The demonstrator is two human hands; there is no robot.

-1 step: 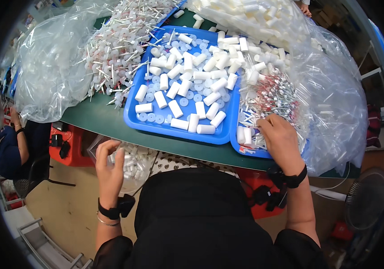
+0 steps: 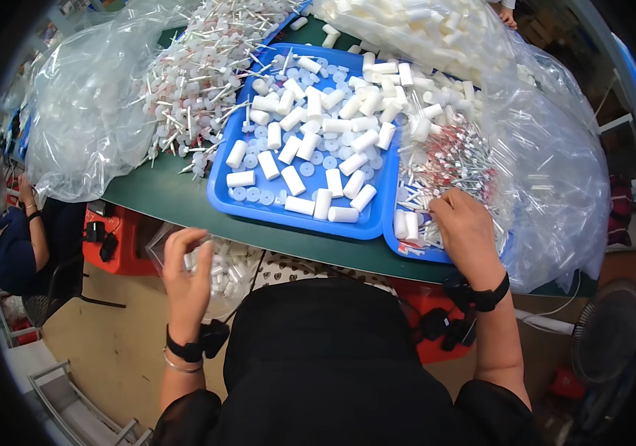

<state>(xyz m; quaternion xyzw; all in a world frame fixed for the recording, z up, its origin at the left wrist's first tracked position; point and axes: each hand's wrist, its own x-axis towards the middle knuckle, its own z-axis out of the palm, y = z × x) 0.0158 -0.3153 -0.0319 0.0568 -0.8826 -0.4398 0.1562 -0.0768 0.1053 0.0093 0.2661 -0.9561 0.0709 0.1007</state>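
Note:
My left hand [image 2: 188, 276] is raised in front of the table's near edge, above a clear bag of small white pieces [image 2: 227, 269]. Its thumb and forefinger stand apart with nothing between them. My right hand [image 2: 466, 227] reaches over the near part of the right blue tray [image 2: 414, 251]. Its thumb and fingers are pinched together next to thin pins with white and red ends [image 2: 458, 160]; what they hold, if anything, is hidden. Two white cylinders [image 2: 406, 224] lie beside the fingertips. The larger blue tray [image 2: 218, 189] holds many white cylinders [image 2: 292, 180] and translucent discs [image 2: 266, 197].
A heap of thin white stems with discs [image 2: 192, 97] lies on the green table [image 2: 151, 189] at the left. Large clear plastic bags [image 2: 84, 111] flank the trays; a bag of white cylinders [image 2: 422, 30] is at the back. Another person [image 2: 24, 230] sits far left. A fan [image 2: 611, 331] stands right.
My left hand has shifted slightly to the right. My right hand stays pinched in almost the same spot over the right tray.

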